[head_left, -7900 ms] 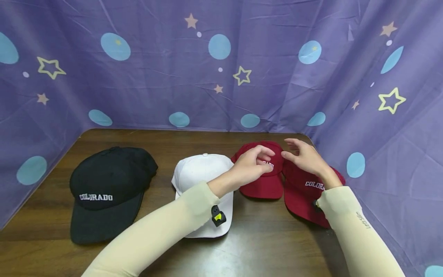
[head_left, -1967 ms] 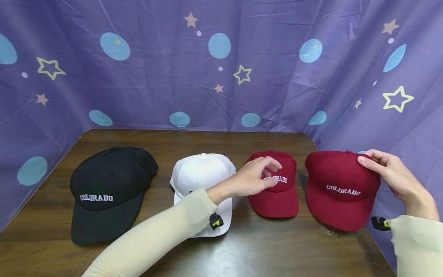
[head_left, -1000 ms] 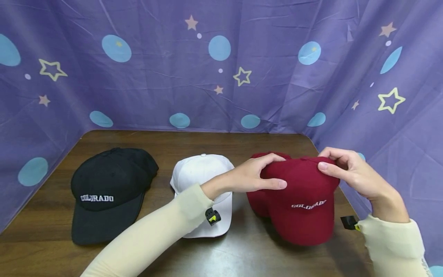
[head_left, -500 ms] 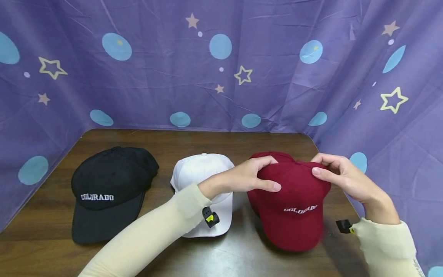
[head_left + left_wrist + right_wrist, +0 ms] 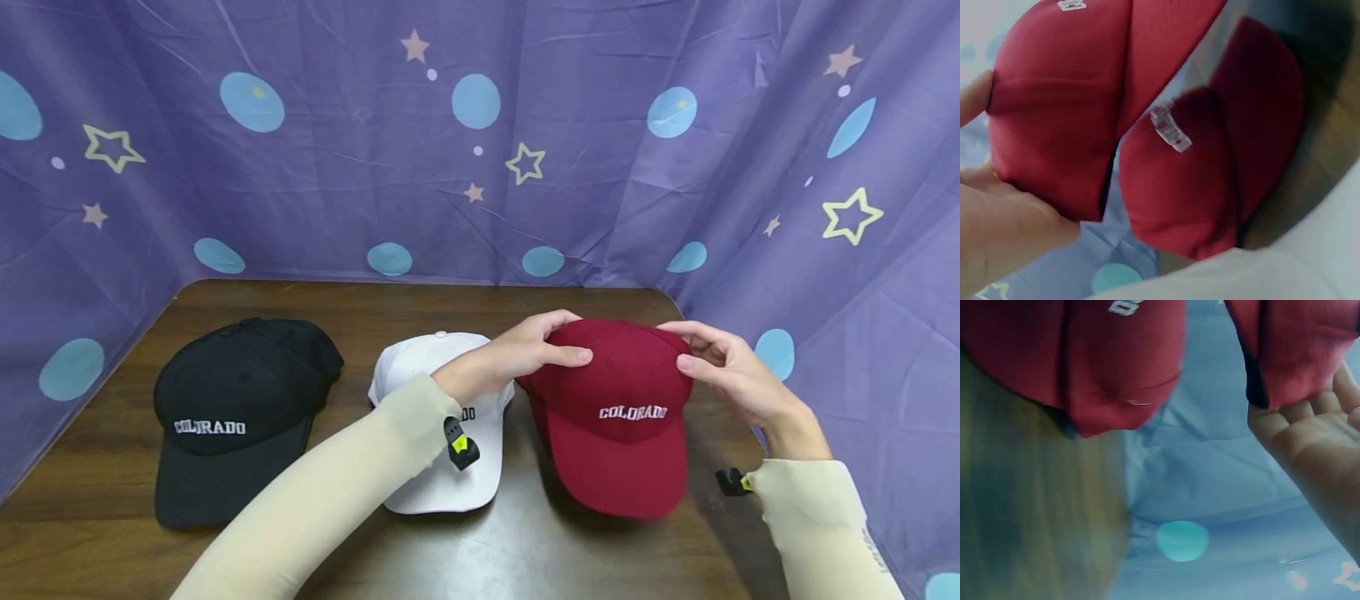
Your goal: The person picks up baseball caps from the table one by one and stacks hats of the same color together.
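Both hands hold a red baseball cap (image 5: 618, 454) with white COLORADO lettering, raised off the table. My left hand (image 5: 513, 358) grips the left side of its crown, thumb in front and fingers behind. On the right of the crown, my right hand (image 5: 738, 375) grips it the same way. A second, smaller red cap (image 5: 1172, 194) sits on the table beneath, apart from the held one in the left wrist view. The right wrist view shows that lower cap (image 5: 1129, 394) too; the head view hides most of it.
A white cap (image 5: 453, 479) stands just left of the red caps, partly behind the left forearm. Farther left is a black COLORADO cap (image 5: 240, 417). The brown wooden table (image 5: 480, 554) is bordered by a purple patterned curtain (image 5: 585, 233) at the back and sides.
The larger red cap has come left from the right edge to over the smaller one. My left hand has taken hold of it, and it has just risen and levelled out.
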The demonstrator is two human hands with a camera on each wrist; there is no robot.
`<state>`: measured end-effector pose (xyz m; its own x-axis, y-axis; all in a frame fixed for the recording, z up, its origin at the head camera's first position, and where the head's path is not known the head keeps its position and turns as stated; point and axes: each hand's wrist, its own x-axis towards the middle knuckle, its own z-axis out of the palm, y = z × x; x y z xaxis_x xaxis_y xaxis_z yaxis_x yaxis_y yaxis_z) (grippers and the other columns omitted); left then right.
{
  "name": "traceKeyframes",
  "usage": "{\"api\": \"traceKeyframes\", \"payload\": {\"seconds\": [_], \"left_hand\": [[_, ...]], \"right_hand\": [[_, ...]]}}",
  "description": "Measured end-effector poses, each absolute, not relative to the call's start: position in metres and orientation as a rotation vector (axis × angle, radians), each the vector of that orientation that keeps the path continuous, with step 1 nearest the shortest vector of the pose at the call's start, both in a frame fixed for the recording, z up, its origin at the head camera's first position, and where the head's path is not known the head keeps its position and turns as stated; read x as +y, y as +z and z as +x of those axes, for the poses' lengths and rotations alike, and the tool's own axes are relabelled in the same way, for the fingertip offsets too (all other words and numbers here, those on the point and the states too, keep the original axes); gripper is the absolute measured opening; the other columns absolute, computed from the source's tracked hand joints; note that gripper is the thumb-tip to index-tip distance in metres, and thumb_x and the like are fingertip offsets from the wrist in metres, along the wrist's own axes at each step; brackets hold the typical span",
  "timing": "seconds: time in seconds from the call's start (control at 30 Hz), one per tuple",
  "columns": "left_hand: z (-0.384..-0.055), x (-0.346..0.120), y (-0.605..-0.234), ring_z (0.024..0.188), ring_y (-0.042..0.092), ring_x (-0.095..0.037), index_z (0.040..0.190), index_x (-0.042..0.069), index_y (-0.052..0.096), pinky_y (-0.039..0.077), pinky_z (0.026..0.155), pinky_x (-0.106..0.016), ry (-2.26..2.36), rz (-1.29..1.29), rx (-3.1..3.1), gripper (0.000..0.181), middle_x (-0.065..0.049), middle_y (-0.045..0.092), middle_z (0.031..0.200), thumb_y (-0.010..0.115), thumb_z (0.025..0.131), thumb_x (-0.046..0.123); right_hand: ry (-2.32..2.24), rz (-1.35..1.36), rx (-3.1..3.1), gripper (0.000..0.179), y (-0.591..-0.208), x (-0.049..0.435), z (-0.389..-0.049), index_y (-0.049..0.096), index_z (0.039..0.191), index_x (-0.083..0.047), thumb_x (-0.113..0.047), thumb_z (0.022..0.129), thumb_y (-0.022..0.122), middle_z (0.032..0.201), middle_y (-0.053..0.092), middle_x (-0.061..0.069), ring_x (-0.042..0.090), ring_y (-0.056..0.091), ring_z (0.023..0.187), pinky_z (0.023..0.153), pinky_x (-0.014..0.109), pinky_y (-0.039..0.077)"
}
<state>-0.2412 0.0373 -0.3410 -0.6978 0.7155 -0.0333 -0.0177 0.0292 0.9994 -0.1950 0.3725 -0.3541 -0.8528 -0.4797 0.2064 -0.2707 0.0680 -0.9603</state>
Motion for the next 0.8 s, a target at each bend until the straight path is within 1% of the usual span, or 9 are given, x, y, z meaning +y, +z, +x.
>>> {"api": "traceKeyframes", "payload": {"seconds": [0.13,0.2,0.27,0.3,0.4,0.47,0.63,0.73,0.8], "left_hand": [[-0.253,0.041,-0.353,0.102,0.071,-0.017,0.137,0.013,0.061,0.056,0.091,-0.031,1.704,0.554,1.853,0.042,-0.004,0.071,0.122,0.074,0.098,0.021],[-0.258,0.044,-0.358,0.105,0.069,-0.016,0.136,0.014,0.062,0.054,0.093,-0.031,1.687,0.497,1.897,0.041,-0.002,0.071,0.122,0.074,0.098,0.023],[-0.26,0.047,-0.36,0.108,0.067,-0.017,0.135,0.016,0.063,0.052,0.096,-0.033,1.666,0.454,1.935,0.04,-0.001,0.07,0.122,0.074,0.097,0.025],[-0.262,0.048,-0.361,0.11,0.066,-0.017,0.135,0.016,0.063,0.051,0.097,-0.034,1.657,0.436,1.953,0.04,-0.001,0.069,0.123,0.073,0.097,0.026],[-0.263,0.051,-0.363,0.114,0.063,-0.018,0.136,0.018,0.063,0.049,0.101,-0.037,1.625,0.382,2.012,0.04,0.0,0.067,0.125,0.072,0.098,0.026],[-0.264,0.053,-0.365,0.117,0.061,-0.018,0.137,0.018,0.062,0.048,0.104,-0.039,1.604,0.348,2.047,0.041,0.0,0.066,0.128,0.071,0.098,0.026],[-0.263,0.056,-0.37,0.122,0.059,-0.021,0.14,0.016,0.061,0.045,0.109,-0.041,1.558,0.312,2.11,0.044,-0.003,0.062,0.135,0.07,0.098,0.025],[-0.263,0.057,-0.373,0.128,0.057,-0.025,0.143,0.013,0.059,0.044,0.112,-0.043,1.522,0.338,2.153,0.048,-0.007,0.06,0.14,0.07,0.098,0.024],[-0.263,0.057,-0.374,0.133,0.052,-0.026,0.145,0.013,0.058,0.043,0.113,-0.043,1.483,0.353,2.202,0.05,-0.008,0.057,0.145,0.07,0.098,0.025]], "right_hand": [[-1.898,-0.614,2.193,0.042,-0.373,0.371,-0.211,0.057,0.147,-0.007,0.004,0.107,0.053,0.116,0.074,0.0,0.012,0.074,0.093,0.073,0.026,0.059],[-1.892,-0.572,2.207,0.041,-0.382,0.371,-0.217,0.057,0.148,-0.007,0.002,0.107,0.054,0.115,0.073,-0.001,0.01,0.071,0.09,0.072,0.024,0.057],[-1.885,-0.536,2.228,0.041,-0.388,0.371,-0.223,0.057,0.148,-0.007,-0.001,0.108,0.056,0.111,0.071,-0.002,0.009,0.066,0.082,0.068,0.023,0.053],[-1.879,-0.525,2.245,0.04,-0.391,0.371,-0.226,0.058,0.147,-0.007,-0.002,0.108,0.056,0.108,0.071,-0.002,0.01,0.061,0.076,0.063,0.024,0.049],[-1.87,-0.501,2.269,0.04,-0.397,0.371,-0.232,0.059,0.147,-0.007,-0.004,0.107,0.059,0.104,0.069,-0.002,0.012,0.052,0.069,0.058,0.028,0.043],[-1.865,-0.491,2.275,0.039,-0.402,0.371,-0.236,0.059,0.146,-0.008,-0.005,0.107,0.06,0.105,0.069,-0.003,0.012,0.052,0.07,0.058,0.029,0.043],[-1.851,-0.469,2.271,0.039,-0.41,0.373,-0.239,0.06,0.146,-0.009,-0.006,0.107,0.061,0.111,0.071,-0.002,0.009,0.062,0.082,0.066,0.023,0.051],[-1.807,-0.458,2.309,0.039,-0.414,0.374,-0.239,0.058,0.146,-0.007,-0.007,0.107,0.061,0.114,0.071,-0.002,0.011,0.067,0.089,0.072,0.023,0.055],[-1.76,-0.448,2.356,0.04,-0.415,0.374,-0.238,0.057,0.146,-0.006,-0.009,0.107,0.063,0.116,0.07,-0.002,0.012,0.068,0.094,0.077,0.024,0.057]]}}
